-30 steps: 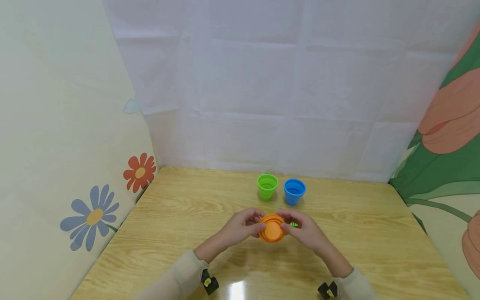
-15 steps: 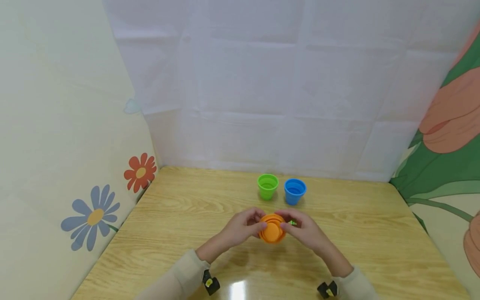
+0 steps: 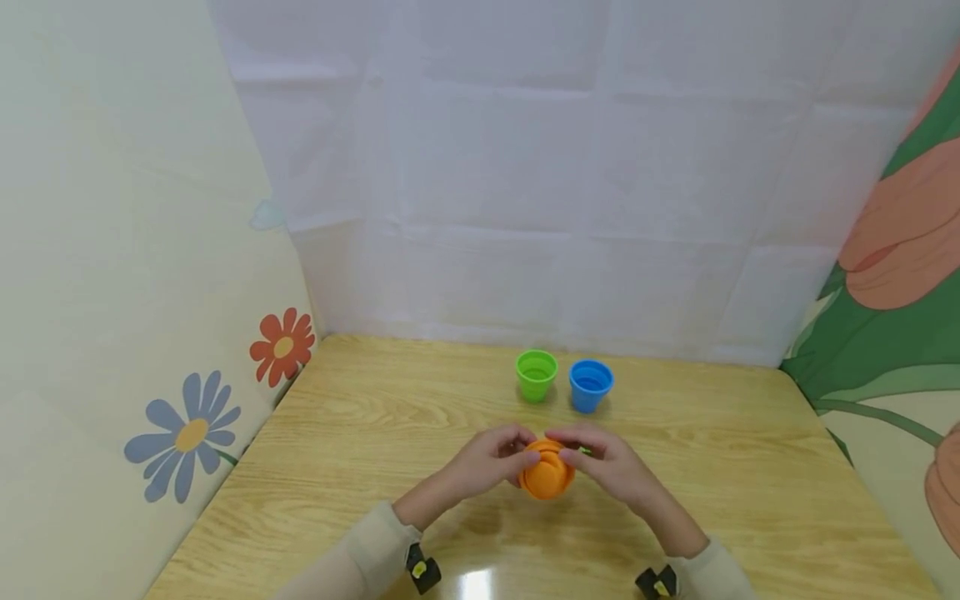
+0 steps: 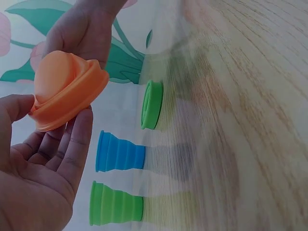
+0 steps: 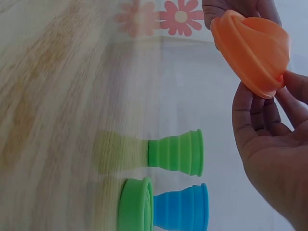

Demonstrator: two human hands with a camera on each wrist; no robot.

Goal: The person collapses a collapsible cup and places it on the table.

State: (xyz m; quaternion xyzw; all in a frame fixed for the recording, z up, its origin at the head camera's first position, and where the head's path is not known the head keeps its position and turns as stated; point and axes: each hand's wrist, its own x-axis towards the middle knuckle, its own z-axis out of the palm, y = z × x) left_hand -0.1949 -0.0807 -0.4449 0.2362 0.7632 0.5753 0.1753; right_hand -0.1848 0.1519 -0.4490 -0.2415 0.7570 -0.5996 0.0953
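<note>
Orange cup (image 3: 547,477) pinched from both sides

I see the left hand (image 3: 486,458) and right hand (image 3: 604,463) clamped on the lopsided thing above the counter (image 3: 360,417), lower middle of the head view. Just higher in frame, a green cup (image 3: 536,382) and a blue cup (image 3: 589,385) stand upright.

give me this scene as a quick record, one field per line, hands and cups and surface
left hand: holds left side of orange cup
right hand: holds its right side
orange cup: off the table, partly folded, lopsided
tall green cup: upright on table
blue cup: upright, right of tall green cup in head view
folded green cup: on table, mostly hidden by right hand in head view
</note>
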